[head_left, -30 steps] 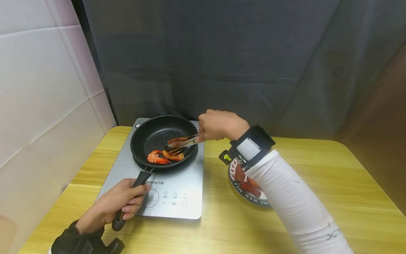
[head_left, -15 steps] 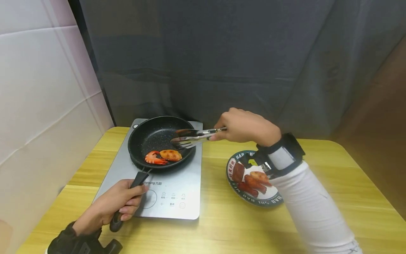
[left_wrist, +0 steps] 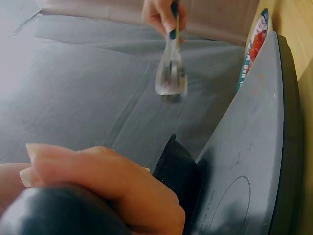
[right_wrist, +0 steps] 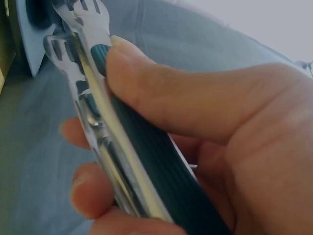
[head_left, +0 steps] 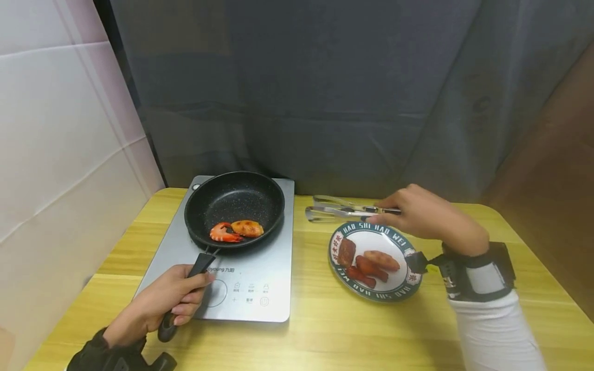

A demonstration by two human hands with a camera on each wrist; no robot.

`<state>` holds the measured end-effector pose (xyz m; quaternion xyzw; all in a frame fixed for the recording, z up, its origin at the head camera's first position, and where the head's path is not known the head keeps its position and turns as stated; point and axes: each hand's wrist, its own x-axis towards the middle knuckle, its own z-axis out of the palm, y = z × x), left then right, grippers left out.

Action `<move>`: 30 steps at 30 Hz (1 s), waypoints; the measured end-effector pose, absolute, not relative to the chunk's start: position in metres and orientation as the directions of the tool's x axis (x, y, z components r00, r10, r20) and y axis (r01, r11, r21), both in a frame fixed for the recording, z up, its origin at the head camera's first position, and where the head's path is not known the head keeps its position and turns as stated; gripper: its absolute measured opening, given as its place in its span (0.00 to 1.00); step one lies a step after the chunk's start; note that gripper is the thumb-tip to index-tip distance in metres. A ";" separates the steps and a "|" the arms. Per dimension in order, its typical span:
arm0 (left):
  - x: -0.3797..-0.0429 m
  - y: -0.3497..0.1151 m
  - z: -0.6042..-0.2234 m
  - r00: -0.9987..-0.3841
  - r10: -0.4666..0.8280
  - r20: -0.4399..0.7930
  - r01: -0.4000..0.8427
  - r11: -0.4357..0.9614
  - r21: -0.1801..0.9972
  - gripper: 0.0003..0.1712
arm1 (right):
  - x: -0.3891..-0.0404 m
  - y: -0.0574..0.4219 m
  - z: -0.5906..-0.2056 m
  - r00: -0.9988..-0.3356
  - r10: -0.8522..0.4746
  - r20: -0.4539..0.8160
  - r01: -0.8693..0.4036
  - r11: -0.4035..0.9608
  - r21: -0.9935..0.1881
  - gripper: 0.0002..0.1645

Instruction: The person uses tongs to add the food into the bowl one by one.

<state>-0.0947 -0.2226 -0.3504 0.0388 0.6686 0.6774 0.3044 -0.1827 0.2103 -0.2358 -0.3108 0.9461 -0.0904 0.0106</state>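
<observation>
My left hand (head_left: pixel 167 296) grips the black handle of a frying pan (head_left: pixel 234 195). A red shrimp (head_left: pixel 225 233) and a browned chicken wing (head_left: pixel 247 228) lie side by side in the pan's near part. Over on the right, my right hand (head_left: pixel 422 214) holds metal serving tongs (head_left: pixel 350 212) with dark green grips (right_wrist: pixel 151 156). Their fork-like ends point left, spread apart, with nothing between them. Below and just in front of the tongs is a round plate (head_left: pixel 385 296) bearing several pieces of meat. The left wrist view also shows the tongs (left_wrist: pixel 171 73), blurred.
Under the pan stands a silver induction cooker (head_left: pixel 274 257) with touch controls on its near side. Plate and cooker share a wooden table (head_left: pixel 315 330). A dark grey curtain (head_left: pixel 325 103) hangs behind, and a white cloth wall (head_left: pixel 55 154) borders the left.
My right hand has carried the tongs out of the pan and rightward to the plate's far side. The chicken wing, earlier tilted at the tongs' ends, now lies flat. My left hand keeps its grip.
</observation>
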 end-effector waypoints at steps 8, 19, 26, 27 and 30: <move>-0.095 -0.222 -0.350 -0.817 0.461 -0.347 -0.351 0.079 0.933 0.16 | -0.164 0.258 -0.260 -0.888 -0.460 -0.016 -0.448 0.872 -0.198 0.29; -0.094 -0.221 -0.350 -0.812 0.471 -0.345 -0.352 0.075 0.933 0.16 | -0.142 0.310 -0.296 -0.934 -0.334 -0.124 -0.292 0.918 -0.270 0.21; -0.094 -0.222 -0.350 -0.809 0.476 -0.345 -0.352 0.077 0.933 0.16 | -0.134 0.328 -0.308 -0.932 -0.329 -0.152 -0.271 0.911 -0.311 0.17; -0.094 -0.222 -0.350 -0.809 0.475 -0.345 -0.353 0.076 0.933 0.16 | -0.133 0.330 -0.308 -0.930 -0.333 -0.153 -0.274 0.910 -0.312 0.18; -0.094 -0.222 -0.350 -0.810 0.473 -0.347 -0.354 0.076 0.932 0.16 | -0.132 0.335 -0.311 -0.925 -0.344 -0.159 -0.280 0.903 -0.325 0.17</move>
